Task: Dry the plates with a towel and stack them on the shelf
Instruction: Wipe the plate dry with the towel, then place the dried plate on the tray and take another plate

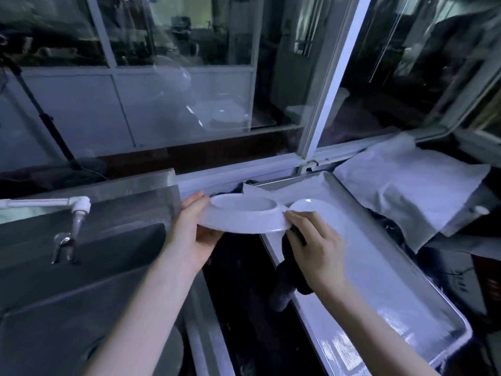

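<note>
A white plate (244, 217) is held upside down, foot ring up, over the gap between the sink and a metal tray. My left hand (196, 229) grips its left rim, thumb on top and fingers below. My right hand (315, 244) presses a dark towel (287, 272) against the plate's right rim; the towel hangs down below the hand. A second white plate (311, 206) lies on the tray just behind my right hand.
A steel sink (81, 267) with a white tap (76, 213) fills the left. The long metal tray (379, 267) runs along the right. White cloth (412, 185) lies crumpled behind it. Window frames (325, 104) stand behind.
</note>
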